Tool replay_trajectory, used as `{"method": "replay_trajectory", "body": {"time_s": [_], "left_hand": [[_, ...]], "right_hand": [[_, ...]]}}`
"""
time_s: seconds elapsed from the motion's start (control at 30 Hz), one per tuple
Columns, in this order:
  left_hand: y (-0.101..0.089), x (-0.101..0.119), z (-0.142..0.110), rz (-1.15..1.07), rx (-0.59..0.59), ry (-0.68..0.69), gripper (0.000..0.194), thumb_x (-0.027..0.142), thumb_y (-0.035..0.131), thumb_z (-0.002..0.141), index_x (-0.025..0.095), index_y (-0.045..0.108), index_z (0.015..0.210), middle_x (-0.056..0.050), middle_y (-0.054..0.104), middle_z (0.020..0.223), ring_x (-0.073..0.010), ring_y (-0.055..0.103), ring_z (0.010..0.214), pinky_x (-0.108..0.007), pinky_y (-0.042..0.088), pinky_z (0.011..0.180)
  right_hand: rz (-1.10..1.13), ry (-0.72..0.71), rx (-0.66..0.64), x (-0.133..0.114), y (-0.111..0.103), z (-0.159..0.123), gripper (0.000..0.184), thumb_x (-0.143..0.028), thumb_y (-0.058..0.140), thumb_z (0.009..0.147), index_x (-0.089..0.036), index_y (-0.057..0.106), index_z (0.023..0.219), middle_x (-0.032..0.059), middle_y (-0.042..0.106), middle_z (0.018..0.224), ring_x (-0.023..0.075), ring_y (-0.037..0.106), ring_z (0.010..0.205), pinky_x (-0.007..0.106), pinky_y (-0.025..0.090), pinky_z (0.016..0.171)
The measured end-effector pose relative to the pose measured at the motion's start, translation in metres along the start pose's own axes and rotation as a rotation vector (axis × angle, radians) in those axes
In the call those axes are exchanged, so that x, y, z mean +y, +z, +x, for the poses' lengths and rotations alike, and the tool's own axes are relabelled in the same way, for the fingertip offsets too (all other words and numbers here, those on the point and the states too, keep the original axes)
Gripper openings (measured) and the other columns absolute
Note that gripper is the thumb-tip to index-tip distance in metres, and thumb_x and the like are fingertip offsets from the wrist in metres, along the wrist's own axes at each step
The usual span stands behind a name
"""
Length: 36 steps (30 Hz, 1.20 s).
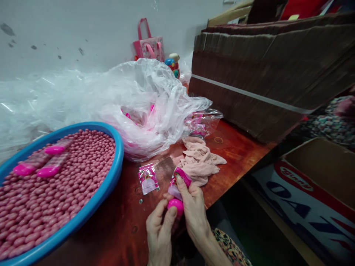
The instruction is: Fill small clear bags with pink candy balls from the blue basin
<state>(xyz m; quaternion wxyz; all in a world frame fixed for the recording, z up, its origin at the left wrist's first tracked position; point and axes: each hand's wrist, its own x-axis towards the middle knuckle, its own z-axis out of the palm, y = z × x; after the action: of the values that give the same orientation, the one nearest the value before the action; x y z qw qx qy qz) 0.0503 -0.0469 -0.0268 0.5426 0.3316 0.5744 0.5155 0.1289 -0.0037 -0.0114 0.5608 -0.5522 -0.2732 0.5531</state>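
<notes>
My left hand (162, 229) pinches the bright pink rounded end (176, 205) of a small container. The container's body is mostly hidden by the fingers. With thumb and fingers closed, my right hand (195, 212) grips a pink printed packet (181, 176) at the container's upper part. Whether the packet is around the container or only against it, I cannot tell. A flat pink printed packet (148, 178) lies on the table left of my hands. Just beyond my right hand is a crumpled beige cloth (201, 160).
A blue basin (119, 147) at left holds pink candy balls (74, 177), with several pink-ended clear tubes (52, 168) on top. Behind lies a clear plastic bag (155, 92). Stacked brown cardboard (249, 81) stands at right, above an open carton (302, 207) beside the table edge.
</notes>
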Motion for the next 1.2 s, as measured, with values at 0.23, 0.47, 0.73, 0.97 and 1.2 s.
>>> {"method": "replay_trajectory", "body": {"time_s": [0.23,0.47,0.73,0.97,1.2], "left_hand": [[-0.008,0.015,0.009,-0.282,0.037,-0.138,0.042,0.053,0.071,0.066,0.012,0.067,0.077,-0.001,0.06,0.056,-0.0062,0.05,0.045,-0.014,0.033,0.038],[-0.006,0.026,0.01,-0.353,0.027,-0.206,0.037,0.04,0.075,0.068,0.012,0.066,0.089,-0.002,0.064,0.065,-0.0081,0.057,0.051,-0.015,0.041,0.043],[-0.007,0.03,0.014,-0.38,0.073,-0.214,0.048,0.033,0.076,0.067,0.014,0.058,0.108,-0.001,0.066,0.063,-0.0096,0.06,0.05,-0.014,0.04,0.041],[-0.007,0.031,0.02,-0.387,0.128,-0.158,0.041,0.033,0.077,0.067,0.014,0.06,0.099,0.0,0.066,0.062,-0.011,0.062,0.049,-0.017,0.046,0.043],[-0.006,0.028,0.021,-0.355,0.171,-0.101,0.045,0.031,0.081,0.06,0.014,0.061,0.098,-0.001,0.069,0.07,-0.0108,0.063,0.05,-0.017,0.049,0.044]], "right_hand": [[-0.318,-0.255,-0.11,-0.017,-0.004,0.028,0.029,-0.042,0.055,0.081,-0.016,0.061,0.091,0.007,0.065,0.086,0.0212,0.058,0.083,0.031,0.046,0.072],[-0.53,-0.593,0.091,-0.006,0.005,0.032,0.014,-0.024,0.059,0.082,-0.017,0.06,0.094,0.0045,0.067,0.087,0.0171,0.062,0.076,0.027,0.047,0.069],[-0.742,-0.651,-0.034,-0.001,0.01,0.047,0.015,-0.019,0.051,0.086,-0.017,0.064,0.08,0.0048,0.066,0.074,0.0196,0.059,0.066,0.029,0.038,0.062],[-0.663,-0.572,0.042,-0.008,0.013,0.048,0.015,-0.028,0.067,0.077,-0.018,0.055,0.078,0.0002,0.06,0.07,0.0157,0.054,0.062,0.026,0.041,0.059],[-0.368,-0.345,-0.06,-0.017,0.006,0.045,0.023,-0.03,0.07,0.072,-0.018,0.058,0.088,0.0032,0.06,0.085,0.0142,0.056,0.064,0.025,0.047,0.057]]}}
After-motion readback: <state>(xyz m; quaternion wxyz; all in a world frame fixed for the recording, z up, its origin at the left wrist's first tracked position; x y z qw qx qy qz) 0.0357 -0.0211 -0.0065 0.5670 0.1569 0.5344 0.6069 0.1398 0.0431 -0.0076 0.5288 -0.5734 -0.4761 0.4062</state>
